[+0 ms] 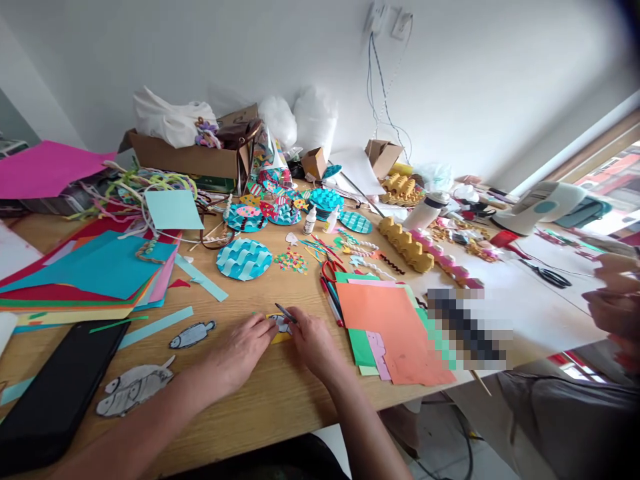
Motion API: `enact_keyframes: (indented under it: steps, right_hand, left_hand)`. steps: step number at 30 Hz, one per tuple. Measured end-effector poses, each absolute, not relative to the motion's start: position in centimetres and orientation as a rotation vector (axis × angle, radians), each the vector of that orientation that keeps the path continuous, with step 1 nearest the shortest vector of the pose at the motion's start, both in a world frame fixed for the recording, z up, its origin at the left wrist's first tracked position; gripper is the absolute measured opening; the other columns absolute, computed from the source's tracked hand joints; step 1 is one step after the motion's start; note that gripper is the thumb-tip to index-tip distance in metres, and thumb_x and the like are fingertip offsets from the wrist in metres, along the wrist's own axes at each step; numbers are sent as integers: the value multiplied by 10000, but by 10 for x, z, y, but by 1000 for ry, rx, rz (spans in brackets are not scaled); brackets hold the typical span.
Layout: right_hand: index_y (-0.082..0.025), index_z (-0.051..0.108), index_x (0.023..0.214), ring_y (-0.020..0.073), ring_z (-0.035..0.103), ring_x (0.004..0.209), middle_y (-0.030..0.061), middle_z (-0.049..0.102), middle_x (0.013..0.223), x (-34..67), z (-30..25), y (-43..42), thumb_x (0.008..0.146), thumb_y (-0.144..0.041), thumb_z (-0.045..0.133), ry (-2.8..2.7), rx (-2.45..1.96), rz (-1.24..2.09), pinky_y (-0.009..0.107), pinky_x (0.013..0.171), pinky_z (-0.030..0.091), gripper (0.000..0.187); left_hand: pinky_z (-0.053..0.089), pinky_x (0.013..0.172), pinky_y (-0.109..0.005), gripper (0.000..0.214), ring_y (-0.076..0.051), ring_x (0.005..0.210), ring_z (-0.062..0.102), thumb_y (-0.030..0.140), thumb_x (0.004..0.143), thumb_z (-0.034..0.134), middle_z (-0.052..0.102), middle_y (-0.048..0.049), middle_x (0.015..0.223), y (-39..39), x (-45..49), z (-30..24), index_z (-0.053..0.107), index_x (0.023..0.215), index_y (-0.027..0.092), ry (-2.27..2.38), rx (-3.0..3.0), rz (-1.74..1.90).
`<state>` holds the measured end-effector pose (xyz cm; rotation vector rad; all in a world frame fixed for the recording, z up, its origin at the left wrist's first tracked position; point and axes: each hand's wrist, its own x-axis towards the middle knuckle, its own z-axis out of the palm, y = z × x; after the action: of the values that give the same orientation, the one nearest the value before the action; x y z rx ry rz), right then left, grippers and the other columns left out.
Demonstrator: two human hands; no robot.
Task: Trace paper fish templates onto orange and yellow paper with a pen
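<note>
My right hand (pixel 315 340) grips a dark pen (pixel 285 312) whose upper end leans up and left. Under my fingertips lies a small paper fish cutout (pixel 283 326) on a piece of yellow paper (pixel 276 339). With fingers together, my left hand (pixel 250 347) holds the cutout down from its left side; the fingertips partly cover it. Left of that hand, a grey-blue paper fish (pixel 191 335) lies flat on the wooden table (pixel 280 420). Several larger grey paper fish (pixel 135 388) overlap near my left forearm.
A black phone-like slab (pixel 55 393) and coloured paper sheets (pixel 95 267) lie at left. Orange paper (pixel 395 327), markers (pixel 331 301) and red-handled scissors (pixel 333 269) are on the right. Behind are a blue woven paper disc (pixel 245 259) and glue bottles (pixel 310 220). Another person's hand (pixel 617 300) appears far right.
</note>
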<state>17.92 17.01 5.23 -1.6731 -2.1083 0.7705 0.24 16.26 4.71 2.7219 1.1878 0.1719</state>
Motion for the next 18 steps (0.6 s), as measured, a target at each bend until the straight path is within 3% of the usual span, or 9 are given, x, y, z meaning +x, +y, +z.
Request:
enact_keyframes:
  steps: [5,12,18]
  right_hand:
    - [-184,636,1000,190,662,778,71,726,872,183,57,170,889,-131,454,-2066,-1640,837,226,613,381,220]
    - [-193,543,1204,148,605,722,45,673,929,208,83,163,935,-391,399,-1579,-1447,848,230,620,435,363]
    - [-177,623,1092,135,577,726,26,636,817,213,97,155,945,-345,377,-1522,-1414,678,232,648,437,333]
  left_hand:
    - [430,979,-385,450,-217,1153,517,50,862,337,613,-69,1229,167,7,36,546,1231,203,1226,2722,174]
    - [436,974,-383,508,-205,1185,513,4,837,288,604,-70,1270,166,3,21,547,1238,180,1272,2737,158]
    - [442,969,-357,534,-182,1192,512,-6,817,314,602,-47,1275,168,-1,10,550,1240,219,1254,2767,188]
